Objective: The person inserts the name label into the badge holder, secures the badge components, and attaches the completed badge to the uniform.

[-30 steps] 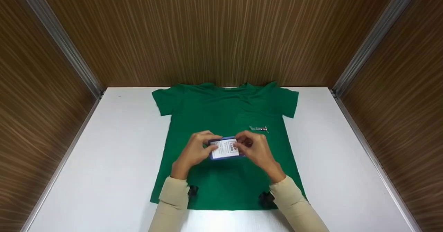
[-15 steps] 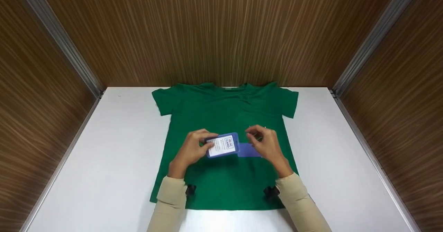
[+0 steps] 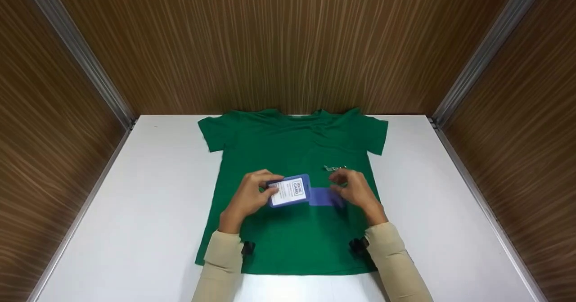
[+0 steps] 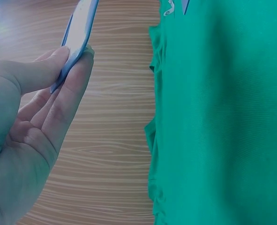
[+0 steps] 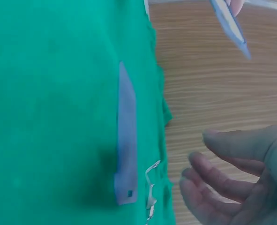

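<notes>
My left hand pinches a blue badge holder by its left end, thumb in front and fingers behind. Inside the holder shows a white card printed with "ID/IC CARD". My right hand hovers apart from it, its fingers loosely bent, with nothing between them in the right wrist view. Under that hand a flat translucent purple plastic piece, with a small slot near one end in the right wrist view, lies on the green T-shirt. A small metal badge clip lies just beyond the right fingers.
The T-shirt is spread flat on a white table, sleeves toward the back. Wood-patterned panels enclose the back and both sides. A dark wrist camera sits under each forearm.
My right hand has let go of the badge holder and moved right, lower over the last half second. The purple piece has come into view. The holder stays in my left hand, slightly shifted left.
</notes>
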The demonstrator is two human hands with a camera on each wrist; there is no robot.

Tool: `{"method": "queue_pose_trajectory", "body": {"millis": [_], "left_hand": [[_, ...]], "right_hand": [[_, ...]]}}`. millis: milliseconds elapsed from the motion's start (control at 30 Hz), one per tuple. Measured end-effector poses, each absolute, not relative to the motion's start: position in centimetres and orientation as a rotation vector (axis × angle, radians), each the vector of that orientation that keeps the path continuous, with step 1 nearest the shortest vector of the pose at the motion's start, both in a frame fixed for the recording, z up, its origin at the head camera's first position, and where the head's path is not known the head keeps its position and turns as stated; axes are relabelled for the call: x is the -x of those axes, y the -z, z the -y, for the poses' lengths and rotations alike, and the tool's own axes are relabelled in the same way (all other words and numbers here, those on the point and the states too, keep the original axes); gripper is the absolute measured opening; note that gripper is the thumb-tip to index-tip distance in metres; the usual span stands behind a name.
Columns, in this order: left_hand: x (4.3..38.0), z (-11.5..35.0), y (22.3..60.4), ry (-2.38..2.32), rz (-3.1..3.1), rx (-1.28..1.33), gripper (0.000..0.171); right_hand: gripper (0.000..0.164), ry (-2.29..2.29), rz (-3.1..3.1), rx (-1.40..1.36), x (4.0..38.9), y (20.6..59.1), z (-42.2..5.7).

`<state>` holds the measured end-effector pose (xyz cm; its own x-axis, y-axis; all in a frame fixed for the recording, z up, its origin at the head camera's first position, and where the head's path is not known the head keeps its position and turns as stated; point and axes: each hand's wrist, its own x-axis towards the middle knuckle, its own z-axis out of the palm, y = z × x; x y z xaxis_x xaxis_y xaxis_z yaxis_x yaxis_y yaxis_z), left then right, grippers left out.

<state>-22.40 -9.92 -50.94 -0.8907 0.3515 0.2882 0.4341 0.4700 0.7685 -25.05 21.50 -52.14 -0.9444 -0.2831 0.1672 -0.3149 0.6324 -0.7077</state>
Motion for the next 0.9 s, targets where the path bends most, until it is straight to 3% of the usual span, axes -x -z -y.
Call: {"method": "queue_pose_trajectory", "body": {"millis": [433,900], "left_hand": [[22.4,9.9,51.0,1.409,2.629,0.698,0.028],[22.3,9.8,51.0,1.411,2.636,0.693,0.028]], "right_hand": [[0.027,-1.142,2.968,-0.474,25.5,53.5,-22.1],[0.027,-1.009,2.994,-0.526,25.6,54.3,-22.1]]}}
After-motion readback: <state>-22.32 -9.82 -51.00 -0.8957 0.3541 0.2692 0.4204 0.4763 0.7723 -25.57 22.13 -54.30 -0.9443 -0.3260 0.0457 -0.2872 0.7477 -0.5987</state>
